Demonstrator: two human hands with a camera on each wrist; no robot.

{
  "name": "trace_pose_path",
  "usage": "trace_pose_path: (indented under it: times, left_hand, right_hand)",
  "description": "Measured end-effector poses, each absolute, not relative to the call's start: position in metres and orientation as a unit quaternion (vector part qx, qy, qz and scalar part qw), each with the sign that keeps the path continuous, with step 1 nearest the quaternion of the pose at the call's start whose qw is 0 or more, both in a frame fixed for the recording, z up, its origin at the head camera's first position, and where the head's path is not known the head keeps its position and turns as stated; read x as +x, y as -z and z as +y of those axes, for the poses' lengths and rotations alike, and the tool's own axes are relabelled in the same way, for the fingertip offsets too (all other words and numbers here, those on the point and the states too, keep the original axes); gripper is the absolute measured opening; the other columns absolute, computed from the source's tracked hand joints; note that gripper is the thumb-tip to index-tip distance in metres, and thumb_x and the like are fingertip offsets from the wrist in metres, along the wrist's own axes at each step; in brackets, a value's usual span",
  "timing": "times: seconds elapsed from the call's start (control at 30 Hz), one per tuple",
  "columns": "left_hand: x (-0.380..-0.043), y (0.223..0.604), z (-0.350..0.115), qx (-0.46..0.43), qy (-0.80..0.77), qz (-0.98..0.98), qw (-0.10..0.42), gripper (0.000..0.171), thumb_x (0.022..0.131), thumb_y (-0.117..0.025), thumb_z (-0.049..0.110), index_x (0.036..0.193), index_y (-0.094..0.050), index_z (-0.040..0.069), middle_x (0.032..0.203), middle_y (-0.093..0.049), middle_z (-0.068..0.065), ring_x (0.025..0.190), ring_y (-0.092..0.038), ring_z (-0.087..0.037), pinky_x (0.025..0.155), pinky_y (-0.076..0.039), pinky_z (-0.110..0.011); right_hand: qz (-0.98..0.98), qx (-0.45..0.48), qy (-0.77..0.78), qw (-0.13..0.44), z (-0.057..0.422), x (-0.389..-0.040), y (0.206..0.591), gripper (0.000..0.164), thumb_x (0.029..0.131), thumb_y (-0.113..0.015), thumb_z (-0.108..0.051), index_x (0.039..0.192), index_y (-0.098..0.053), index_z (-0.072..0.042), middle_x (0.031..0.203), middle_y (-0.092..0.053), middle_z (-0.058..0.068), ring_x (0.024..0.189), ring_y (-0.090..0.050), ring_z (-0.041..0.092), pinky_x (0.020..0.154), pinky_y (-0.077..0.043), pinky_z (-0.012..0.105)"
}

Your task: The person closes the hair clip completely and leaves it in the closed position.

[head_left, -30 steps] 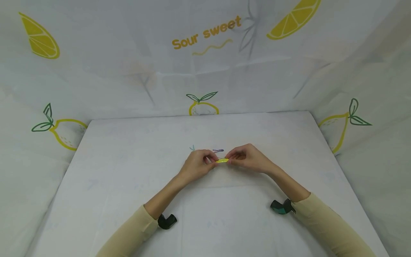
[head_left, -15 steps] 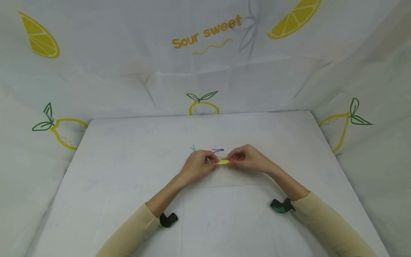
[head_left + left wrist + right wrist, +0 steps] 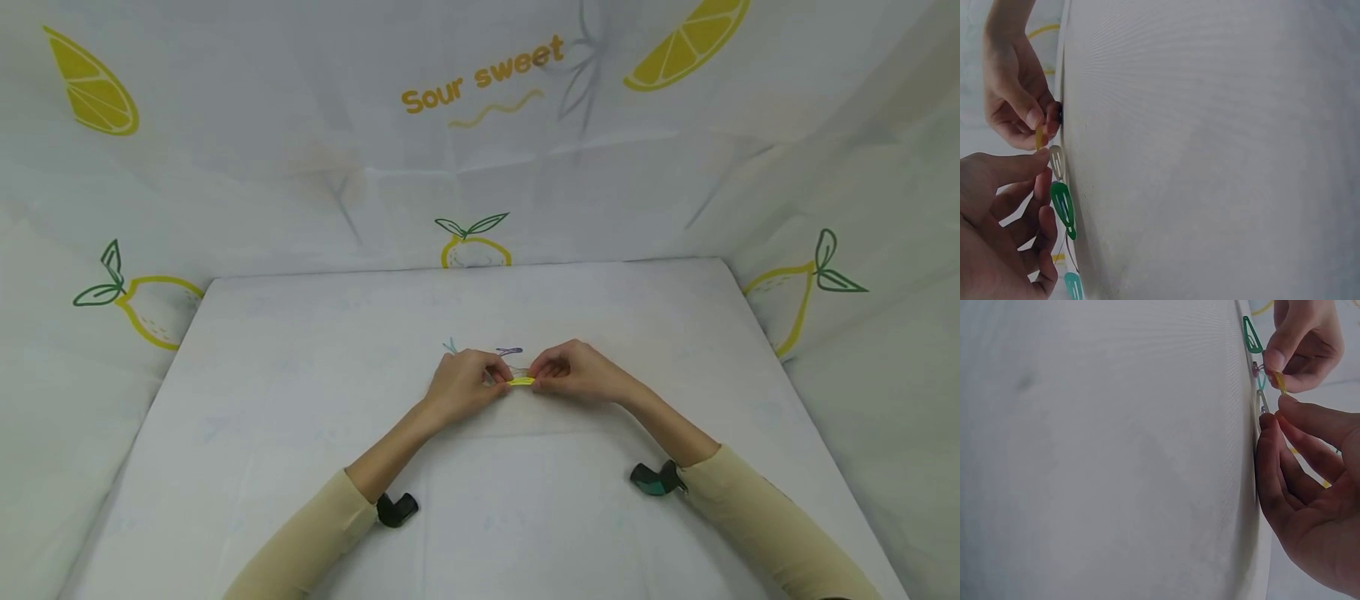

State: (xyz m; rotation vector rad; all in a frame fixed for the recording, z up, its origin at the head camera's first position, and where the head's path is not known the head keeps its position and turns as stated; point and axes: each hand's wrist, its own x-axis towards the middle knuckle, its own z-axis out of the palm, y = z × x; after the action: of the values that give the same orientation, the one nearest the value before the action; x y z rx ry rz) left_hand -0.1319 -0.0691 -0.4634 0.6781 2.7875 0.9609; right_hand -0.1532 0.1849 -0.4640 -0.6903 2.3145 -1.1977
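Between my two hands, a yellow snap hair clip point(image 3: 522, 381) is held by its ends just over the table. My left hand point(image 3: 467, 385) pinches one end with thumb and index finger. The other end is pinched by the thumb and fingers of my right hand point(image 3: 585, 372). Beyond the fingers lies a purple hair clip point(image 3: 510, 351), and a light blue clip point(image 3: 450, 345) shows partly behind the left hand. In the left wrist view, a pale beige clip point(image 3: 1056, 162) and a green clip point(image 3: 1063, 205) lie near the left fingertips.
The clips lie on a white-covered table point(image 3: 322, 350). White cloth walls with lemon prints stand at the back and both sides. A dark wrist device point(image 3: 397, 510) sits at the left sleeve, with another device point(image 3: 656, 479) at the right.
Both hands have shifted slightly toward the person with the yellow hair clip between them. The clip has turned from a slight slant to nearly level. The other visible clips stay in place.
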Motion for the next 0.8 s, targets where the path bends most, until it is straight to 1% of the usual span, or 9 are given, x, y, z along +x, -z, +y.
trace_pose_path:
  times: [0.17,0.33,0.57,0.8]
  left_hand:
    - [-0.1316,0.4617,-0.0668,0.222,-0.302,0.925,0.062,0.004,0.090,-0.087,0.020,0.092,-0.083,0.021,0.085,-0.080,0.009,0.083,-0.071,-0.011,0.083,-0.042,-0.040]
    - [-0.1308,0.4600,-0.0640,0.218,-0.288,0.930,0.073,0.007,0.090,-0.088,0.020,0.091,-0.082,0.022,0.084,-0.080,0.009,0.087,-0.073,-0.012,0.086,-0.043,-0.043]
    - [-0.1319,0.4615,-0.0626,0.212,-0.279,0.933,0.087,0.008,0.090,-0.088,0.020,0.090,-0.081,0.024,0.083,-0.078,0.011,0.087,-0.071,-0.011,0.085,-0.040,-0.041]
    - [-0.1330,0.4619,-0.0622,0.214,-0.278,0.932,0.091,0.008,0.090,-0.087,0.018,0.089,-0.081,0.023,0.083,-0.079,0.010,0.088,-0.070,-0.013,0.084,-0.038,-0.039]
  right_hand:
    - [0.838,-0.255,0.427,0.224,0.1845,-0.1533,0.4637,0.013,0.097,-0.081,-0.011,0.108,-0.080,-0.004,0.100,-0.081,0.007,0.088,-0.071,0.012,0.081,-0.058,0.019]
    - [0.840,-0.257,0.421,0.227,0.1835,-0.1533,0.4631,0.012,0.097,-0.081,-0.011,0.107,-0.080,-0.004,0.099,-0.080,0.007,0.087,-0.070,0.013,0.081,-0.058,0.019]
    - [0.845,-0.254,0.411,0.229,0.1822,-0.1527,0.4633,0.012,0.097,-0.081,-0.011,0.107,-0.081,-0.005,0.097,-0.079,0.005,0.086,-0.069,0.012,0.081,-0.058,0.020]
    - [0.845,-0.262,0.409,0.223,0.1823,-0.1536,0.4633,0.012,0.097,-0.081,-0.011,0.107,-0.081,-0.005,0.096,-0.080,0.004,0.085,-0.069,0.010,0.080,-0.057,0.020]
